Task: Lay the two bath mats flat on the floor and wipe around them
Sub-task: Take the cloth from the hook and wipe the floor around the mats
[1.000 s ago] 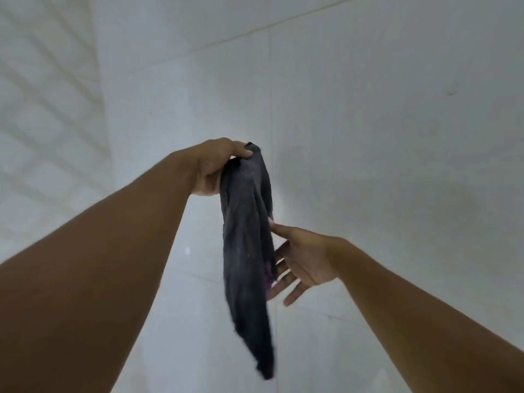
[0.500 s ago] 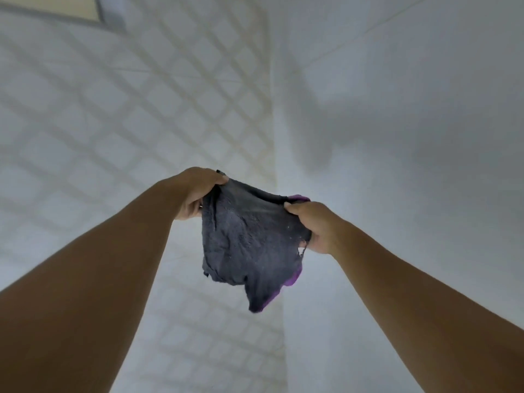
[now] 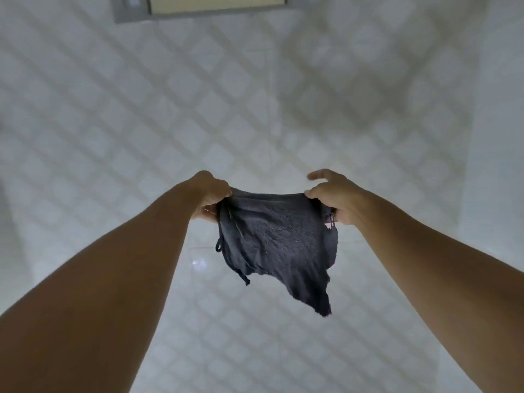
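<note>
A dark grey, frayed cloth (image 3: 276,245) with a bit of purple trim hangs spread out in the air in front of me. My left hand (image 3: 211,198) pinches its upper left corner. My right hand (image 3: 331,195) grips its upper right corner, with the index finger lifted off. The top edge is stretched between both hands and the lower part hangs down to a ragged tip. No bath mat is in view.
Below the cloth lies a white tiled floor (image 3: 113,137) with a diamond pattern. A grey door frame or threshold (image 3: 198,9) runs along the top edge. A plain white wall (image 3: 499,137) rises on the right.
A second ago my left hand alone held the cloth hanging in a bunch. My right hand took its other corner and both hands pulled it wide. The view swung from the wall toward the floor.
</note>
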A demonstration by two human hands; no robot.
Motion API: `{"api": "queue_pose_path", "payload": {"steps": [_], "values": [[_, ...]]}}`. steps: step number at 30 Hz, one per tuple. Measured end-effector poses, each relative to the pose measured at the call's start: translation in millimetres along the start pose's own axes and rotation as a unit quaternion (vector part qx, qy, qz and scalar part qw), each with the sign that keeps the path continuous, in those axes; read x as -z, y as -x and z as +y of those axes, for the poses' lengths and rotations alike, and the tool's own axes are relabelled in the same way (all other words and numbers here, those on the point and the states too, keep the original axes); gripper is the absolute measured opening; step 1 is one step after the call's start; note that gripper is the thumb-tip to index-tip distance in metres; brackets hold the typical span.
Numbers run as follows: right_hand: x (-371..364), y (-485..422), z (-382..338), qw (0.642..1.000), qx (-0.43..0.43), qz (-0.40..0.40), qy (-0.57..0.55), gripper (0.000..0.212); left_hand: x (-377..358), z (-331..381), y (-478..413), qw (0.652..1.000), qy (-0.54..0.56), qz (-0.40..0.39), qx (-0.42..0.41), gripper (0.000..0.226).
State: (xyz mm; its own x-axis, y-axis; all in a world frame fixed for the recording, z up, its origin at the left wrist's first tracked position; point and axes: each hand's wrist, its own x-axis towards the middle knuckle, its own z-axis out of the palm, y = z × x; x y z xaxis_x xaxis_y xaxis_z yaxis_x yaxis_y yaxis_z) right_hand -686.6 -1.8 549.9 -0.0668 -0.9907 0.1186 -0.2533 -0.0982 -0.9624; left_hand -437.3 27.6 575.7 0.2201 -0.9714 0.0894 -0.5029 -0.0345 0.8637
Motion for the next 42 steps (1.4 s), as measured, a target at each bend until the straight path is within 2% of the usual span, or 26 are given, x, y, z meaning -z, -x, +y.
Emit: {"api": "queue_pose_path", "payload": {"steps": [1, 5, 8, 10, 12, 15, 18, 20, 23, 28, 33, 37, 40, 42], "values": [[-15.1, -5.8, -1.5, 1.0, 0.008, -0.013, 0.02, 0.022, 8.1, -10.7, -2.1, 1.0, -0.007, 0.011, 0.011, 0.018], [-64.2, -29.9, -16.1, 0.99, 0.019, -0.118, 0.075, 0.014, 42.4, -44.5, -3.4, 0.998, 0.01, 0.048, 0.028, 0.019], [-89.4, -40.7, -27.4, 0.959, 0.035, -0.251, 0.13, 0.028, 67.2, -63.3, 6.0, 0.998, 0.019, 0.047, 0.049, 0.021], [-104.7, -42.4, -34.2, 0.927, 0.07, -0.311, 0.199, 0.031, 82.1, -73.2, 14.1, 0.997, -0.012, 0.056, 0.052, 0.021], [-121.3, -46.6, -37.8, 0.896, 0.122, -0.332, 0.269, 0.029, 94.0, -80.0, 24.8, 0.988, -0.113, 0.083, 0.058, 0.023], [-146.3, -49.2, -45.6, 0.845, 0.212, -0.341, 0.353, 0.028, 105.2, -86.6, 46.4, 0.94, -0.293, 0.153, 0.086, 0.028], [-174.8, -41.1, -49.0, 0.813, 0.267, -0.343, 0.386, 0.035, 113.5, -96.0, 76.1, 0.903, -0.344, 0.224, 0.124, 0.03], [-195.4, -28.0, -46.9, 0.801, 0.307, -0.339, 0.385, 0.04, 119.1, -102.8, 98.5, 0.892, -0.351, 0.233, 0.166, 0.036], [-226.6, -4.4, -41.9, 0.791, 0.31, -0.392, 0.352, 0.048, 128.2, -111.7, 129.5, 0.894, -0.307, 0.246, 0.216, 0.04], [-257.5, 56.6, -55.7, 0.754, 0.242, -0.556, 0.252, 0.021, 148.9, -115.9, 185.4, 0.911, -0.139, 0.299, 0.247, 0.03], [-280.4, 117.7, -88.4, 0.674, 0.156, -0.703, 0.161, 0.023, 179.3, -113.8, 232.9, 0.93, -0.027, 0.253, 0.267, 0.035], [-297.7, 159.2, -111.8, 0.612, 0.074, -0.787, 0.017, 0.015, 207.5, -114.7, 260.0, 0.943, 0.069, 0.22, 0.239, 0.038], [-316.2, 184.7, -123.1, 0.608, 0.056, -0.789, -0.074, 0.026, 238.0, -117.9, 282.3, 0.946, 0.151, 0.214, 0.192, 0.053], [-324.8, 197.8, -128.5, 0.636, 0.089, -0.762, -0.085, 0.023, 250.5, -118.4, 292.2, 0.951, 0.164, 0.204, 0.166, 0.064]]}}
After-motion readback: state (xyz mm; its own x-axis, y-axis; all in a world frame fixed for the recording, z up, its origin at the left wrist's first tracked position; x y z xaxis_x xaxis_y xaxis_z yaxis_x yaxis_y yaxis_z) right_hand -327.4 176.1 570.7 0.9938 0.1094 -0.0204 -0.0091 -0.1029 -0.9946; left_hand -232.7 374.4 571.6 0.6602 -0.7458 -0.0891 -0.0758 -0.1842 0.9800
